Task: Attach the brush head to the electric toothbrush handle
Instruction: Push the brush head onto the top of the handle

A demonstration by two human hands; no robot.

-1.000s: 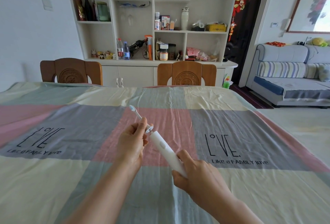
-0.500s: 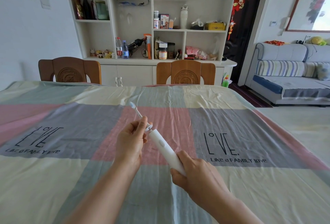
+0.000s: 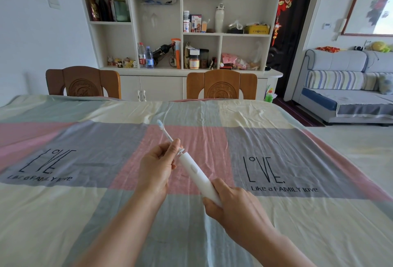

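Brush head (image 3: 164, 131) sat in line with the white toothbrush handle (image 3: 196, 172), bristle end pointing up and away, its base meeting the handle's top; whether fully seated could not be told. Both were held in the air above the desk (image 3: 276, 234), over the pink square of a patchwork cloth (image 3: 63, 213) printed "LOVE". Left hand (image 3: 156, 167) was closed around the brush head's lower neck, thumb and fingers pinching it. Right hand (image 3: 231, 205) was wrapped around the handle's bottom end. Two wooden chairs (image 3: 221, 84) stood at the desk's far edge, a white shelf unit (image 3: 180, 32) behind them, a sofa (image 3: 344, 88) off right.
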